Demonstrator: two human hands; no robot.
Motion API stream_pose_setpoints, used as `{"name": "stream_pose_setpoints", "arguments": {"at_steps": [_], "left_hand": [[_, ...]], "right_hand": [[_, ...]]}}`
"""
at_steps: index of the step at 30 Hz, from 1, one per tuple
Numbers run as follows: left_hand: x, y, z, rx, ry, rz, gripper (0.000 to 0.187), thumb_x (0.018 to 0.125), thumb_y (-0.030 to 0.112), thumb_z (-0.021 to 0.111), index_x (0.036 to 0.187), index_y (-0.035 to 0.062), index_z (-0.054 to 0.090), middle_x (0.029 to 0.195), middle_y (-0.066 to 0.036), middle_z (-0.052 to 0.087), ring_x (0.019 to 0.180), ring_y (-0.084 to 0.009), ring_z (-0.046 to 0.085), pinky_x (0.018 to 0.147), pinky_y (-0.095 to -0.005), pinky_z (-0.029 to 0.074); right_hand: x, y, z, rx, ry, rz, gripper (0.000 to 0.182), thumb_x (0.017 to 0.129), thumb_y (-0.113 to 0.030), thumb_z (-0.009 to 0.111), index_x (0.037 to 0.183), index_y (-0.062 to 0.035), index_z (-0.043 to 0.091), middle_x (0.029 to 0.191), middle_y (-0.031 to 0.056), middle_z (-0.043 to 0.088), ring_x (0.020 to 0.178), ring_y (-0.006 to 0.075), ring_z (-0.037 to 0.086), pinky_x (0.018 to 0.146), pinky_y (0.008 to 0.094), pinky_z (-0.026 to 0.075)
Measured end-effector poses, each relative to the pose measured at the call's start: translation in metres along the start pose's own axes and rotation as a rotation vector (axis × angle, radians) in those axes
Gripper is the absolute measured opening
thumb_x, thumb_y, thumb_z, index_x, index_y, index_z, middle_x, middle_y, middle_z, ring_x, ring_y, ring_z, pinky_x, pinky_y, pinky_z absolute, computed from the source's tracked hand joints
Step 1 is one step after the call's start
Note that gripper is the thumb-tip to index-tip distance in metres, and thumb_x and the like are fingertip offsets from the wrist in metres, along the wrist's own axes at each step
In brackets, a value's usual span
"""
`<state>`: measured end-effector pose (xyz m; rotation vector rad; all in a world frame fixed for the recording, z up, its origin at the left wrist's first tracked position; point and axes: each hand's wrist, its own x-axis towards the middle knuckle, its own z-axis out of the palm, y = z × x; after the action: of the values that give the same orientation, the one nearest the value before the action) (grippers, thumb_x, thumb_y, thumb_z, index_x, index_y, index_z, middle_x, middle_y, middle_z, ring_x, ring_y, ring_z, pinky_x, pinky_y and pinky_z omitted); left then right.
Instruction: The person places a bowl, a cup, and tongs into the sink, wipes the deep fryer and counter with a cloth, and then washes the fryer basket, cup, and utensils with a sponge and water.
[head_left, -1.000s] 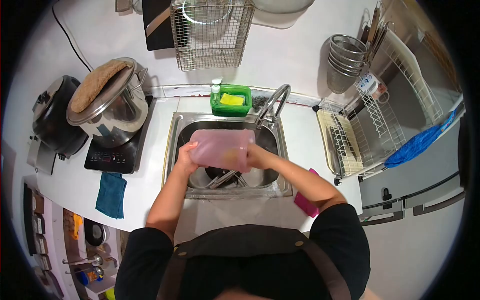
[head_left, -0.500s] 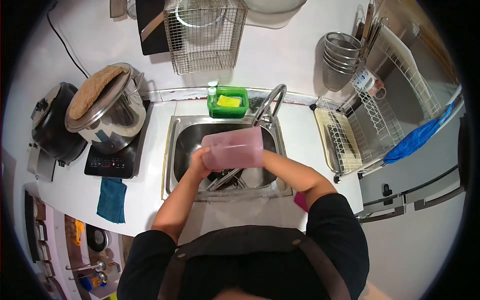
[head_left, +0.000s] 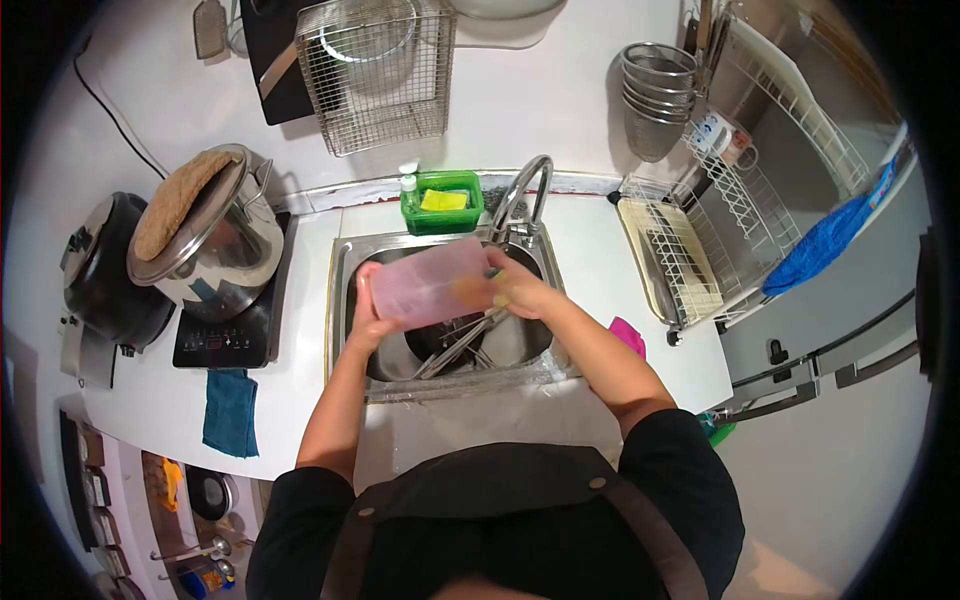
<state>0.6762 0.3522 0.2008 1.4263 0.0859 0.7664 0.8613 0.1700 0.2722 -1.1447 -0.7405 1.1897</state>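
Note:
A pink translucent plastic container (head_left: 425, 285) lies on its side in the air over the steel sink (head_left: 345, 330). My left hand (head_left: 370, 305) is wrapped around its left end. At the right end, my right hand (head_left: 520, 288) has its fingers partly inside the mouth, closed on a yellow-and-green sponge (head_left: 500, 299); most of the sponge is hidden by the hand and blurred through the pink wall. Below, several metal utensils (head_left: 455, 350) rest in the sink basin. The curved faucet (head_left: 527, 190) rises behind my right hand.
Behind the sink sits a green tub (head_left: 440, 218) with a yellow sponge (head_left: 444, 200) and a pump bottle (head_left: 409, 190). To the left, a large pot (head_left: 235, 250) stands on an induction cooker (head_left: 225, 340). A wire dish rack (head_left: 700, 240) is at right.
My right hand has drawn back from deep inside the container to its mouth, bringing the sponge partly into sight. The container has shifted left and tilted, its right end higher.

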Motion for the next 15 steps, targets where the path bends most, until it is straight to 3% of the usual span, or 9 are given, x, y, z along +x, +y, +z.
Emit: {"name": "stream_pose_setpoints", "arguments": {"at_steps": [1, 3, 7, 9, 11, 12, 13, 14, 15], "left_hand": [[0.0, 0.0, 0.003, 0.0, -0.011, -0.001, 0.087, 0.047, 0.023, 0.072, 0.121, 0.0079, 0.029, 0.113, -0.009, 0.034, 0.11, -0.0247, 0.036, 0.092, -0.0358, 0.033], [-0.002, 0.0, 0.01, 0.808, -0.067, -0.124, 0.094, 0.039, 0.02, 0.079, 0.118, 0.0076, 0.029, 0.111, -0.011, 0.034, 0.111, -0.0271, 0.036, 0.093, -0.0374, 0.032], [0.021, 0.047, 0.073, 1.16, -0.217, 0.298, 0.089, 0.034, 0.02, 0.082, 0.111, 0.0084, 0.04, 0.118, -0.013, 0.037, 0.112, -0.0333, 0.034, 0.095, -0.0392, 0.032], [0.031, 0.039, 0.078, 1.17, -0.271, 0.386, 0.066, 0.034, 0.022, 0.082, 0.092, 0.0069, 0.053, 0.106, -0.014, 0.049, 0.101, -0.0321, 0.044, 0.09, -0.0383, 0.036], [0.042, 0.023, 0.064, 0.986, -0.404, 0.049, 0.046, 0.037, 0.022, 0.082, 0.071, 0.005, 0.057, 0.079, -0.012, 0.056, 0.082, -0.0299, 0.052, 0.078, -0.0383, 0.041], [0.04, 0.018, 0.063, 0.972, -0.367, 0.1, 0.039, 0.04, 0.021, 0.082, 0.059, 0.0026, 0.054, 0.064, -0.01, 0.053, 0.066, -0.0249, 0.052, 0.062, -0.0333, 0.043], [0.039, 0.012, 0.064, 0.97, -0.363, 0.106, 0.039, 0.04, 0.021, 0.082, 0.059, 0.0026, 0.054, 0.064, -0.01, 0.053, 0.066, -0.0249, 0.052, 0.062, -0.0333, 0.043], [0.037, 0.007, 0.065, 0.932, -0.313, 0.124, 0.038, 0.041, 0.02, 0.082, 0.057, 0.0026, 0.052, 0.062, -0.009, 0.052, 0.064, -0.0243, 0.05, 0.061, -0.0324, 0.042], [0.037, 0.003, 0.065, 0.893, -0.27, 0.141, 0.038, 0.042, 0.019, 0.081, 0.055, 0.0026, 0.05, 0.06, -0.008, 0.051, 0.062, -0.0238, 0.049, 0.06, -0.0315, 0.041]], "right_hand": [[0.002, 0.002, -0.001, 0.003, 0.008, -0.006, 0.035, 0.071, -0.017, 0.061, 0.103, -0.0083, 0.047, 0.092, 0.0106, 0.053, 0.093, 0.0205, 0.053, 0.078, 0.0322, 0.042], [0.005, 0.005, -0.003, -0.553, 0.085, -0.073, 0.038, 0.065, -0.016, 0.07, 0.097, -0.0066, 0.051, 0.087, 0.0062, 0.053, 0.09, 0.0155, 0.053, 0.073, 0.0266, 0.042], [0.022, 0.021, 0.004, -1.263, -0.09, -0.502, 0.035, 0.06, -0.022, 0.073, 0.084, -0.0048, 0.054, 0.088, 0.0121, 0.056, 0.082, 0.0175, 0.054, 0.072, 0.0279, 0.042], [0.022, 0.02, 0.014, -1.133, -0.041, -0.649, 0.035, 0.058, -0.023, 0.073, 0.081, -0.0047, 0.054, 0.086, 0.013, 0.057, 0.08, 0.0197, 0.054, 0.071, 0.0297, 0.042], [0.015, 0.005, 0.018, -1.017, 0.008, -0.808, 0.035, 0.057, -0.024, 0.074, 0.078, -0.0046, 0.055, 0.084, 0.0139, 0.057, 0.078, 0.022, 0.054, 0.07, 0.0314, 0.042], [0.008, -0.004, 0.015, -0.929, 0.172, -0.6, 0.036, 0.056, -0.026, 0.075, 0.076, -0.0048, 0.055, 0.08, 0.0113, 0.057, 0.079, 0.0228, 0.054, 0.069, 0.0333, 0.041], [0.003, -0.01, 0.013, -0.83, 0.329, -0.392, 0.037, 0.054, -0.028, 0.075, 0.074, -0.005, 0.055, 0.077, 0.0086, 0.058, 0.08, 0.0235, 0.054, 0.069, 0.0351, 0.041], [0.006, -0.007, 0.011, -0.928, 0.284, -0.711, 0.031, 0.058, -0.028, 0.073, 0.072, -0.0068, 0.056, 0.069, 0.0049, 0.057, 0.071, 0.0211, 0.055, 0.065, 0.0357, 0.04], [0.003, -0.002, 0.018, -0.927, 0.291, -0.715, 0.031, 0.058, -0.028, 0.073, 0.072, -0.0068, 0.056, 0.069, 0.0049, 0.057, 0.071, 0.0211, 0.055, 0.065, 0.0357, 0.04]]}}
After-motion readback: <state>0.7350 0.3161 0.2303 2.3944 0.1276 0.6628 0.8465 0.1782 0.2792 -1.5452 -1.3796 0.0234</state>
